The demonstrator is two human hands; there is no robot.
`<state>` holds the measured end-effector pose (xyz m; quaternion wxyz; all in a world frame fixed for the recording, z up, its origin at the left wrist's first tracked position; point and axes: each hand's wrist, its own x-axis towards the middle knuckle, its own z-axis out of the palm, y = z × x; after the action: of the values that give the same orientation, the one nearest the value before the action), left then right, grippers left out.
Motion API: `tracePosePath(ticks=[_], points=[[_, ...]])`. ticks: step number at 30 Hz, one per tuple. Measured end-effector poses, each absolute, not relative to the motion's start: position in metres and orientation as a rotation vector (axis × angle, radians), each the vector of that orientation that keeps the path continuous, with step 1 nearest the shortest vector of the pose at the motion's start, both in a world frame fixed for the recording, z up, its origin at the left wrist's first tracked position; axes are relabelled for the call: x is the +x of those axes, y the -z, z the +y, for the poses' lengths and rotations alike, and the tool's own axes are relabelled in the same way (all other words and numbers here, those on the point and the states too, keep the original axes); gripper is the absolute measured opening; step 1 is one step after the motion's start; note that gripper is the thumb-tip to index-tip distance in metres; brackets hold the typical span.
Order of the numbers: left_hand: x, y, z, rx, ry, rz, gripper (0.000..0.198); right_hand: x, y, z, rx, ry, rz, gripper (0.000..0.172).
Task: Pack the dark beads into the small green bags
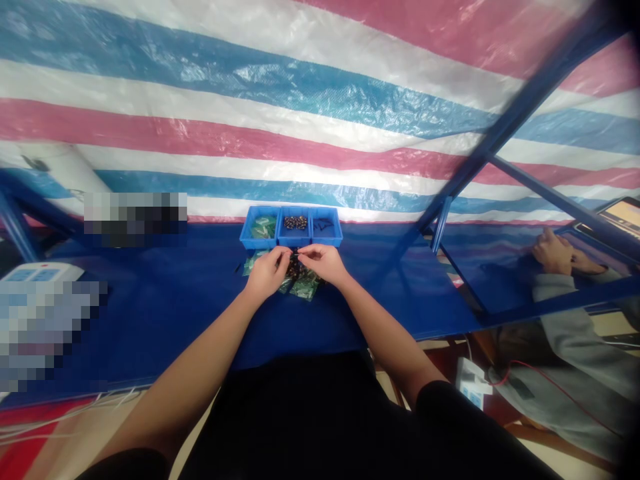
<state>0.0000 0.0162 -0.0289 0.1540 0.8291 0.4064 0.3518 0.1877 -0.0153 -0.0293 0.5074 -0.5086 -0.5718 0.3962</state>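
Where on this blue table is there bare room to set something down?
Bare tabletop: left of the left hand, toward the white box; right of the right hand, up to the blue frame. Crowded around the hands: green packets, small dark parts, then three blue bins.

The dark piece [295, 256] between the left hand [269, 272] and right hand [324, 262] was too small to identify. The hands partly hid green packets [304, 289]. Pixelation obscured objects [50, 337] at left; the right edge cut off a screen [623, 219].
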Motion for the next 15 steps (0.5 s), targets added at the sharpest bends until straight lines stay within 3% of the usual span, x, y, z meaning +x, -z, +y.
tracePosePath(ticks=[7,12,15], points=[[-0.001,0.03,0.016,2.356,-1.122,1.26,0.028,0.191,0.024,-0.012,-1.272,-1.199,-1.172,0.037],[0.0,0.03,0.016,2.352,-1.14,1.254,0.028,0.183,0.02,-0.008,-0.89,-1.178,-0.932,0.065],[0.0,0.03,0.016,2.348,-1.134,1.248,0.028,0.191,0.02,-0.006,-1.026,-1.102,-1.051,0.05]])
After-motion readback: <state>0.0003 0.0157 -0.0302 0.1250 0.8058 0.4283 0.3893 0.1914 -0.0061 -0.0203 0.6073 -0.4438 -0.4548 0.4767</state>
